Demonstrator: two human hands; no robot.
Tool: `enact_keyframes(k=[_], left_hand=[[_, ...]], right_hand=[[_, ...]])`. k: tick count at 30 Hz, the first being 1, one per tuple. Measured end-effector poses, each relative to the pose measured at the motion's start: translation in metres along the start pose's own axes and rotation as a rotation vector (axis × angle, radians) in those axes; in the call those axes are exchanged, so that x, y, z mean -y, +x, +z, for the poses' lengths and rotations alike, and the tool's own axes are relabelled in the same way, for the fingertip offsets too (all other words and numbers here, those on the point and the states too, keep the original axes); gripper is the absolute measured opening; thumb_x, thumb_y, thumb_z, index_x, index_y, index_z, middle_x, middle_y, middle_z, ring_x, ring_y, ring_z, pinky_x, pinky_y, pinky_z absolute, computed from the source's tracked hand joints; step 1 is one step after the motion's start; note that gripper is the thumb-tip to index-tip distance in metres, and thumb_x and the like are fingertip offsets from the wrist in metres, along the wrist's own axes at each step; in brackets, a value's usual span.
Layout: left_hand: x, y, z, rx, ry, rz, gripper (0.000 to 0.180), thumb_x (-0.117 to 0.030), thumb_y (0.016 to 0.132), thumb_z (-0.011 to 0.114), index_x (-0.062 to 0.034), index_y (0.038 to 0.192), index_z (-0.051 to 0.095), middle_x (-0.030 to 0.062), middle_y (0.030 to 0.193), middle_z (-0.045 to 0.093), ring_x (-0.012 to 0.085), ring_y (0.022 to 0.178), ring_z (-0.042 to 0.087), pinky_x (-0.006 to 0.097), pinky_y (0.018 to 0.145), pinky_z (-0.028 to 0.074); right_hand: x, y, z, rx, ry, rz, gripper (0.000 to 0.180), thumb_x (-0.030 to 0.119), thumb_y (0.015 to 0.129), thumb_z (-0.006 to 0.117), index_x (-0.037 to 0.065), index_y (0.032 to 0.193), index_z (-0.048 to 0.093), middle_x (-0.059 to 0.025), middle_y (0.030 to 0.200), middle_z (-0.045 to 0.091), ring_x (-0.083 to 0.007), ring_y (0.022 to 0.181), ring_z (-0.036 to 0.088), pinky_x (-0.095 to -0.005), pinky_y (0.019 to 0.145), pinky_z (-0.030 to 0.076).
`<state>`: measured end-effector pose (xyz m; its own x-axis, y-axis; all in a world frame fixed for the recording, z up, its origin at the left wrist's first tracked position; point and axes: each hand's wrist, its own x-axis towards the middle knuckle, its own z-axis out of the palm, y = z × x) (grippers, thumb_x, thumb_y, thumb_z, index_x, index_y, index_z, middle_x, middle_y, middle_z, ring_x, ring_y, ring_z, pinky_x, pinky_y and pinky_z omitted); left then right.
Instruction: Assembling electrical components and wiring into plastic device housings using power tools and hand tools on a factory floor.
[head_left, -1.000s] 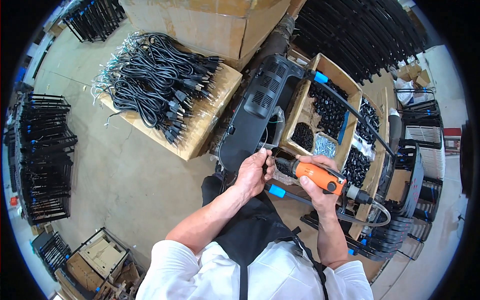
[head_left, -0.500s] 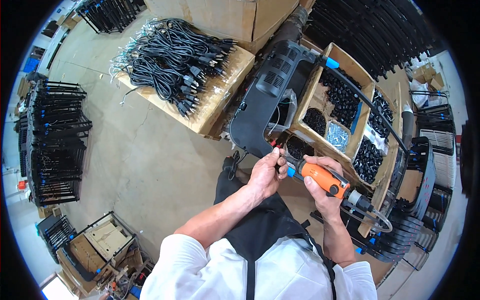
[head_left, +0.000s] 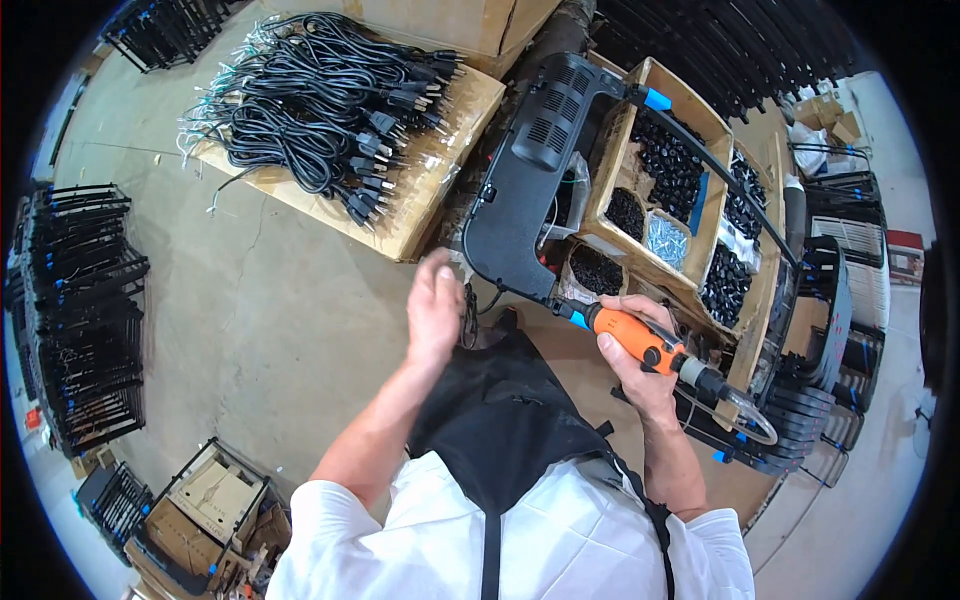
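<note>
My right hand [head_left: 640, 350] grips an orange powered screwdriver [head_left: 640, 340] with a hose at its rear; its tip sits at the near end of a long black vented plastic panel [head_left: 530, 170]. The panel lies across the edge of a cardboard box with compartments [head_left: 690, 110]. My left hand [head_left: 435, 305] hangs just left of the panel's near end, fingers loosely curled beside a thin black cable, holding nothing that I can see. A black apron covers my front below.
A pile of black power cords [head_left: 320, 100] lies on a flat cardboard sheet at upper left. The box compartments hold black small parts and silvery screws [head_left: 665, 240]. Black metal racks [head_left: 80, 310] stand at left, more stacked black parts at right, an open carton [head_left: 205, 500] at lower left.
My left hand has come off the panel's near end and moved left and down. The right hand keeps the screwdriver at the panel.
</note>
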<state>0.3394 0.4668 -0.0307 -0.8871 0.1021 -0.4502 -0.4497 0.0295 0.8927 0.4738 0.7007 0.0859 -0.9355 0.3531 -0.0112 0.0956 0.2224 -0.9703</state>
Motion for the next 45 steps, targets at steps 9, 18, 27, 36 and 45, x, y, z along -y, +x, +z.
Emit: enact_keyframes(k=[9,18,27,36,45], left_hand=[[-0.002,0.038,0.012,0.103,0.751,0.312,0.051,-0.022,0.110,0.048,0.0060,0.152,0.046,0.0343,0.100,0.073,0.0504,0.096,0.072,0.057,0.086,0.058],[-0.025,0.027,0.016,0.191,0.845,0.144,0.055,-0.021,0.109,0.050,0.0063,0.156,0.042,0.0378,0.113,0.070,0.0516,0.107,0.070,0.055,0.094,0.055],[0.006,0.026,-0.015,0.195,0.021,-0.094,0.034,-0.025,0.114,0.051,0.0015,0.133,0.057,0.0067,0.090,0.069,0.0174,0.074,0.065,0.034,0.065,0.053],[0.029,-0.016,-0.002,0.435,-0.488,-0.464,0.027,-0.035,0.112,0.058,-0.0113,0.107,0.068,-0.0045,0.079,0.059,0.0094,0.067,0.053,0.026,0.061,0.043],[0.022,-0.029,0.021,0.490,-0.757,-0.649,0.023,-0.027,0.114,0.053,-0.0065,0.118,0.062,0.0041,0.098,0.073,0.0112,0.068,0.056,0.024,0.057,0.043]], right_hand=[[-0.007,-0.006,0.019,-0.014,-0.076,0.059,0.042,0.007,0.089,0.081,0.007,0.128,0.066,-0.0075,0.128,0.071,-0.0195,0.118,0.067,-0.0369,0.108,0.051],[-0.002,0.007,0.027,0.066,-0.193,0.070,0.042,0.008,0.089,0.081,0.009,0.129,0.067,-0.0084,0.125,0.073,-0.0195,0.115,0.070,-0.0351,0.105,0.053],[-0.002,0.022,0.027,0.229,-0.256,0.039,0.031,0.005,0.089,0.080,0.005,0.118,0.068,-0.0126,0.127,0.073,-0.0219,0.116,0.070,-0.0383,0.103,0.054],[-0.005,0.022,0.027,0.249,-0.215,0.067,0.033,0.006,0.090,0.079,0.005,0.121,0.067,-0.0123,0.128,0.072,-0.0216,0.117,0.068,-0.0392,0.105,0.054],[0.017,0.010,0.029,0.136,-0.012,-0.004,0.041,0.003,0.090,0.079,0.005,0.130,0.065,-0.0094,0.129,0.071,-0.0221,0.120,0.068,-0.0382,0.107,0.053]])
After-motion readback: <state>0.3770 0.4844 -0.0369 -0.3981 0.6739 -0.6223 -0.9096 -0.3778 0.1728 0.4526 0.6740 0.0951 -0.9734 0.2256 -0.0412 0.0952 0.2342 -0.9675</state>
